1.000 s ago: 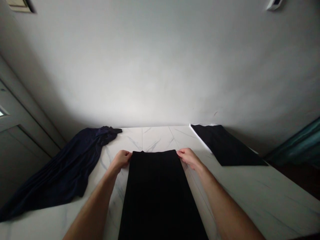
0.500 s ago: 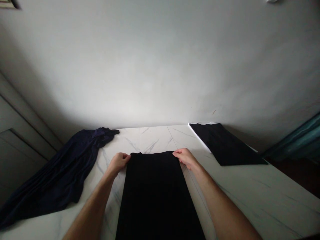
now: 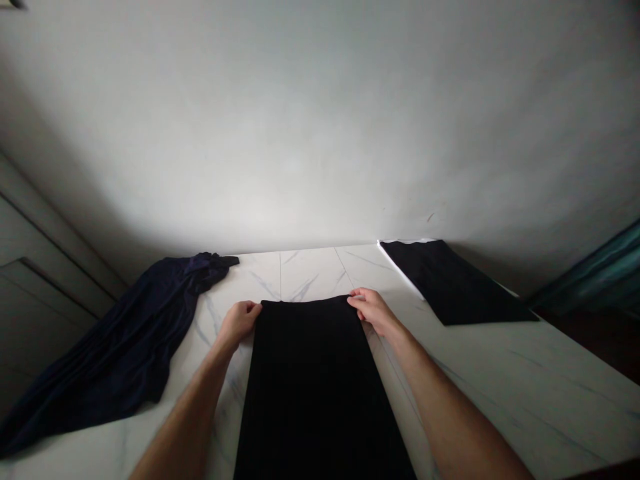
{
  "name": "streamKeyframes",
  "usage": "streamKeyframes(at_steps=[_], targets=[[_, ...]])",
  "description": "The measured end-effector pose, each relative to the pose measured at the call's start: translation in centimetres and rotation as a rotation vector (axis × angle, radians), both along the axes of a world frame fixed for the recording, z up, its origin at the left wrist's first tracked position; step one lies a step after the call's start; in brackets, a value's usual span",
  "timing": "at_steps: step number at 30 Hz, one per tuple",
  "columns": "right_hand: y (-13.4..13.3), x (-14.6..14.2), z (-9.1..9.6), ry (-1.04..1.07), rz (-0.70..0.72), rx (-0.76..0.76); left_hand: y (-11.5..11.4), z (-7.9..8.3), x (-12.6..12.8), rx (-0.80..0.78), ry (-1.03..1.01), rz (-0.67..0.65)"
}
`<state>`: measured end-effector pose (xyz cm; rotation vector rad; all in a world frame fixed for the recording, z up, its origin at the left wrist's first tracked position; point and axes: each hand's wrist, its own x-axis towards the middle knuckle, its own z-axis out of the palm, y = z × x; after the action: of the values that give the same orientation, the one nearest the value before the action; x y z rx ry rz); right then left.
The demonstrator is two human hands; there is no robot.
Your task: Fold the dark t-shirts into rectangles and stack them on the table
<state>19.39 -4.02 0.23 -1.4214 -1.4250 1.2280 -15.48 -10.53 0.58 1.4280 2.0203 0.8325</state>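
A white marble tabletop (image 3: 505, 380) is patterned with thin grey veins. A solid black garment (image 3: 315, 393) is seen at its near edge, a navy-blue garment (image 3: 115, 340) by the left edge, and a plain black cloth (image 3: 453, 283) at the far right corner.

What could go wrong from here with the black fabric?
Two possible risks. The left hand and right hand hold the far corners of the black fabric at slightly different heights, so it could skew. The navy garment lies crumpled close to the left hand, so it might get snagged or dragged along.
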Motion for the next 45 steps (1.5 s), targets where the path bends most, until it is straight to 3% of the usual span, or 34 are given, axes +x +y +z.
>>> streamKeyframes(at_steps=[7, 14, 19, 28, 31, 33, 34, 36, 39, 43, 45], targets=[[0.3, 0.0, 0.4, 0.027, 0.081, -0.04, 0.3, -0.4, -0.1, 0.016, -0.049, -0.005], [1.4, -0.1, -0.9, -0.086, 0.013, 0.136, 0.3, -0.6, 0.1, 0.025, -0.078, -0.022], [1.7, 0.1, -0.8, -0.336, -0.019, 0.306, 0.4, -0.4, 0.4, 0.032, -0.017, 0.04], [1.8, 0.0, -1.8, -0.284, -0.051, 0.246, 0.2, 0.3, 0.8, 0.061, 0.185, 0.052], [1.7, 0.2, -1.2, -0.249, -0.098, 0.232, -0.3, 0.8, 1.4, 0.051, 0.239, 0.076], [1.3, 0.4, -0.4, -0.278, -0.151, 0.278, -0.8, 1.1, 2.1, 0.15, 0.329, 0.09], [1.1, 0.4, 0.0, -0.312, -0.162, 0.328, -1.0, 1.2, 2.6, 0.232, 0.385, 0.056], [0.4, 0.4, 0.8, -0.393, -0.089, 0.415, -1.6, 1.2, 3.9, 0.385, 0.492, -0.136], [-0.3, 0.2, 1.4, -0.54, 0.076, 0.425, -2.1, 0.7, 5.7, 0.397, 0.606, -0.475], [-0.3, 0.9, 1.6, -0.608, -0.066, 0.436, -2.3, 0.0, 6.8, 0.314, 0.689, -0.527], [-0.2, 1.7, 1.6, -0.529, 0.056, 0.358, -2.4, -0.1, 6.9, 0.328, 0.683, -0.562]])
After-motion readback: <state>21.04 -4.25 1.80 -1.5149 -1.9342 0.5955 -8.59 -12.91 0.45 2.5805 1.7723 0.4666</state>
